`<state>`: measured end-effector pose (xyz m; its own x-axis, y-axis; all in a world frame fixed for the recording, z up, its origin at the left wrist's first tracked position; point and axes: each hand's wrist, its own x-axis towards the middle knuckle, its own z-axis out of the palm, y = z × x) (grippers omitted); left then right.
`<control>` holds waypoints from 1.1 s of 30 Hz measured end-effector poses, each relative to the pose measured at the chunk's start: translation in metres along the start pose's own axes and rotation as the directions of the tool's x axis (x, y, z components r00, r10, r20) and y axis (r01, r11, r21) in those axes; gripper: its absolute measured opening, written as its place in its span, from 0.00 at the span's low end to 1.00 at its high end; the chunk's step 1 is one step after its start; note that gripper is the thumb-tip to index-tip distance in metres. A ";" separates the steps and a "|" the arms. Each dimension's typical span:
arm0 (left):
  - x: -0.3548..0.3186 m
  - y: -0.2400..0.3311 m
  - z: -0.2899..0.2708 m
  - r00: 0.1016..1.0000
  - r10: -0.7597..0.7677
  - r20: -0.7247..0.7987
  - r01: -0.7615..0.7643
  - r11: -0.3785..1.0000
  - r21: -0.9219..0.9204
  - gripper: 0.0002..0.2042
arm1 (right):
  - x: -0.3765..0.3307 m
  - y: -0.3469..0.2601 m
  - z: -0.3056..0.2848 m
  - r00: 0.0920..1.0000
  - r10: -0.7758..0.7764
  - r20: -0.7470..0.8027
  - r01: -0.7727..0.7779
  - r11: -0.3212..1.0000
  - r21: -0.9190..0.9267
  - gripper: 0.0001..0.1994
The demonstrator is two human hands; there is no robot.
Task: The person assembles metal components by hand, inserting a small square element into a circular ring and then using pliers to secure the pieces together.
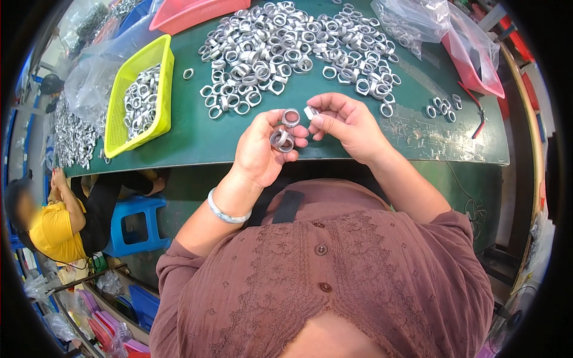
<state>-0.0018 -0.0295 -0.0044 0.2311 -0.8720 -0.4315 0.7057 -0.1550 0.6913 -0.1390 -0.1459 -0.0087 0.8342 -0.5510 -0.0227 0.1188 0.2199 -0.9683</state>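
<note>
Both hands (310, 134) pinch small metal rings (283, 138).

I sit at a green table (203, 140) whose top is scuffed pale near my right. Below its left edge a blue plastic stool (136, 224) stands on the floor, beside a person in a yellow shirt (51, 230) sitting low. The light is even and bright.

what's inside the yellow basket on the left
The yellow basket holds a heap of silver metal rings, filling its middle. The rings cover the basket floor beneath them, so anything lower down cannot be seen.
</note>
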 end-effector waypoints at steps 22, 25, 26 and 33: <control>-0.001 -0.005 0.007 0.995 0.084 0.049 -0.087 0.994 0.065 0.07 | -0.006 0.003 0.008 0.922 -0.383 0.056 0.385 0.891 -0.241 0.13; -0.001 -0.004 0.007 0.996 0.069 0.058 -0.072 0.997 0.042 0.07 | -0.007 0.002 0.006 0.926 -0.371 0.075 0.377 0.889 -0.261 0.14; -0.001 -0.004 0.006 0.996 0.069 0.058 -0.071 0.997 0.042 0.07 | -0.007 0.003 0.005 0.925 -0.371 0.079 0.378 0.887 -0.265 0.14; 0.000 -0.004 0.002 0.989 0.043 0.143 -0.046 0.999 0.017 0.08 | -0.007 0.005 0.005 0.916 -0.389 0.098 0.400 0.868 -0.294 0.13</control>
<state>-0.0061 -0.0295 -0.0064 0.1633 -0.9353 -0.3139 0.6826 -0.1226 0.7204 -0.1413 -0.1371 -0.0118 0.7704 -0.5116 0.3805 0.2789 -0.2662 -0.9227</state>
